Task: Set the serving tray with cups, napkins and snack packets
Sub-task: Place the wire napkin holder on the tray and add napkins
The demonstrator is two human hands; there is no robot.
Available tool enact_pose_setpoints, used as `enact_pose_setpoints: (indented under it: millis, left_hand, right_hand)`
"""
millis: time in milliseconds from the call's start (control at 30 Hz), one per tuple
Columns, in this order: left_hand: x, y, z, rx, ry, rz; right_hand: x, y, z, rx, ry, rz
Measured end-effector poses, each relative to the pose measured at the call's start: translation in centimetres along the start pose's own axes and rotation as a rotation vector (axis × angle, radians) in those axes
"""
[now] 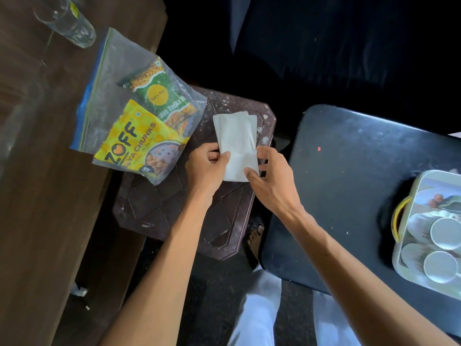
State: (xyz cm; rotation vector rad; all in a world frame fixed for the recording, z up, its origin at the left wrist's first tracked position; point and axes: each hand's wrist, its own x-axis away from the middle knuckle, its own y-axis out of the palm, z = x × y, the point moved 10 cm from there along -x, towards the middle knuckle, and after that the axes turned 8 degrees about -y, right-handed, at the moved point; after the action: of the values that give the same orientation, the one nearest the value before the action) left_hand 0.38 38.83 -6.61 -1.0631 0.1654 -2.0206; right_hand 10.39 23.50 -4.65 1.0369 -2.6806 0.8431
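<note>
Left hand (209, 163) thumb and fingers pinch the near left edge of the napkins (237, 143); right hand (268, 176) fingers pinch the near right edge. The stack sits on the brown stool (174, 208). To separate one cleanly, peel the top ply only. Both forearms reach forward, palms down. Tray (409, 191) with cups (446, 233) lies well apart, right.

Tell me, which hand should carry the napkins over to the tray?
Probably the right hand. Both hands hold the napkins above the brown stool, but the tray with the cups sits far on the right side, so the left hand would have to cross over.
</note>
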Motion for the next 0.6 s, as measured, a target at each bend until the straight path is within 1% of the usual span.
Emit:
enact_pose_setpoints:
  millis: [67,100,167,200,233,300,367,467,500,600]
  left_hand:
    - [0.6,0.8,-0.5,0.152,-0.066,-0.082]
    - [1.2,1.4,-0.7,0.249,-0.105,-0.138]
    - [2.7,2.8,-0.6,0.393,-0.152,-0.257]
    - [3.6,3.6,-0.5,0.430,-0.162,-0.320]
    - [4.4,4.4,-0.3,0.446,-0.163,-0.375]
    - [5.8,5.4,0.3,0.466,-0.135,-0.428]
    - [6.5,5.5,1.5,0.523,-0.082,-0.405]
    - [6.7,5.5,3.9,0.575,-0.007,-0.389]
    - [6.9,5.9,4.9,0.530,0.027,-0.409]
    - [8.4,8.3,7.9,0.237,0.201,-0.489]
  right_hand:
    - [0.4,-1.2,0.4,-0.038,0.017,0.071]
    - [0.9,-1.7,0.9,-0.085,0.059,0.098]
    - [2.0,-2.1,2.1,-0.264,0.174,0.101]
    - [2.5,-2.3,2.5,-0.357,0.212,0.096]
    - [3.0,-2.8,2.7,-0.390,0.216,0.104]
    - [4.0,-5.0,2.2,-0.292,0.132,0.154]
    - [5.1,-7.2,1.8,-0.158,0.046,0.193]
    - [7.1,-10.2,1.8,0.003,-0.037,0.199]
    - [7.7,-11.2,2.0,0.046,-0.052,0.202]
    - [9.8,-14.9,2.9,0.107,-0.073,0.247]
